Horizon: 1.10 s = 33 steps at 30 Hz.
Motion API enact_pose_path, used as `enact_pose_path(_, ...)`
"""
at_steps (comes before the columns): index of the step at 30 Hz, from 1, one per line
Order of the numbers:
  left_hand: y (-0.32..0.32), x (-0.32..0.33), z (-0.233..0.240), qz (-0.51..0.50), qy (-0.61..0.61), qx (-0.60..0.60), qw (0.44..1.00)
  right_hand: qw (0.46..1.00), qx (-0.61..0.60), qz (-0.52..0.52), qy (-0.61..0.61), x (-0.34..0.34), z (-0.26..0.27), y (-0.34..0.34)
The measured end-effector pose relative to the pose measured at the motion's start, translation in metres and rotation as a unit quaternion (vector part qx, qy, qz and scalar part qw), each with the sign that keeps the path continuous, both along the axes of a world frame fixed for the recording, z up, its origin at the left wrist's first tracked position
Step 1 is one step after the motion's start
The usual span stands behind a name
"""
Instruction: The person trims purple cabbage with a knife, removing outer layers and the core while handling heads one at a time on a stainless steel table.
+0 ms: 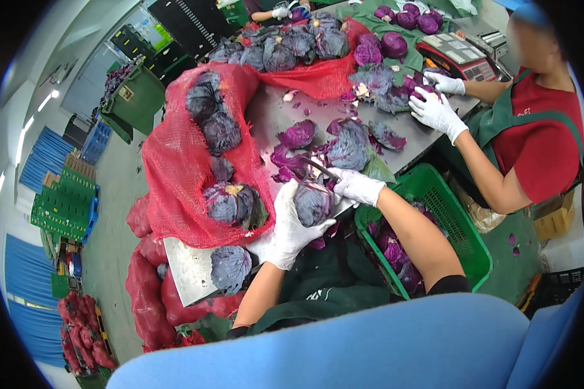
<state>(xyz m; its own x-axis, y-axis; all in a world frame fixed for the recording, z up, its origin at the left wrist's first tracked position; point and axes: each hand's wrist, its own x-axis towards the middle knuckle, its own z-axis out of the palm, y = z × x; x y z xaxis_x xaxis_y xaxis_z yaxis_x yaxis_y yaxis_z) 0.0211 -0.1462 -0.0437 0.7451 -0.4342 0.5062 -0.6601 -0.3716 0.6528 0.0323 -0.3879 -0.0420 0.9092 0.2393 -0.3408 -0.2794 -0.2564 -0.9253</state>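
Note:
My white-gloved left hand [288,233] grips a red cabbage head [314,204] at the near edge of the steel table [272,109]. In my right hand [357,187], also gloved, is a knife [321,168]; its dark blade points up and left, just above the cabbage. Loose purple leaves [292,158] and a large bluish outer leaf [348,146] lie beyond my hands. Left of them, a red mesh sack [175,160] spreads over the table with several untrimmed cabbages [231,202] in its opening. One loose leaf [230,269] rests at the table's near left corner.
A green crate [467,243] holding purple leaves stands below the table at my right. A co-worker [530,126] across the corner handles a cabbage beside a red scale [460,56]. Peeled cabbages [394,44] sit at the back. Filled red sacks [148,291] lie on the floor at left.

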Motion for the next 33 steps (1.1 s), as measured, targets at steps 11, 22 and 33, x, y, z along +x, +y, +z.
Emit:
enact_pose_path(11,0.023,0.034,0.022,0.031,0.338,-0.317,0.885,0.995,0.025,-0.057,-0.082,-0.029,-0.01,0.032)
enact_pose_path(22,-0.001,0.026,0.034,0.125,0.056,0.197,0.971,0.774,-0.404,0.022,-0.487,-0.027,-0.033,0.037)
enact_pose_path(33,-0.011,0.019,0.029,0.101,0.015,0.192,0.976,0.847,-0.421,0.061,-0.318,-0.016,-0.01,0.043)
